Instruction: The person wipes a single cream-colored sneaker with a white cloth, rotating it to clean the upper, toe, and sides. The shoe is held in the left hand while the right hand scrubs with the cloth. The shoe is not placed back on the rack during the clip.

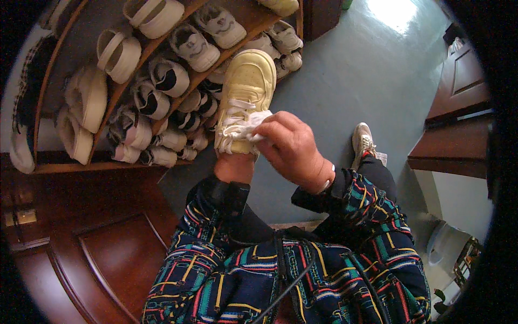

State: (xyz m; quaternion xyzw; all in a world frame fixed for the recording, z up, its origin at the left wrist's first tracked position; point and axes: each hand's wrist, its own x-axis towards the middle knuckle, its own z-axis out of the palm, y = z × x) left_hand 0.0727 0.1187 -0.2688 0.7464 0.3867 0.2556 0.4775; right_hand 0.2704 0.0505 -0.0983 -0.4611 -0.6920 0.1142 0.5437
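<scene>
A pale yellow lace-up sneaker (250, 77) is raised in front of me, its toe pointing away. My left hand (234, 167) shows only its wrist at the heel opening; its fingers are hidden by the sneaker they support, apparently from inside. Between the bent fingers and thumb of my right hand (288, 142) is a crumpled white cloth or wipe (259, 120). It presses against the loose white laces (234, 121) near the tongue. Lace and cloth partly blend together there.
A wooden shoe rack (64, 167) with several pale shoes (196, 48) stands at the left. Below it is a reddish-brown panelled door (121, 251). One worn sneaker (362, 139) rests on the grey floor (344, 77). Dark wooden furniture (461, 81) and a clear plastic container (443, 245) are at the right.
</scene>
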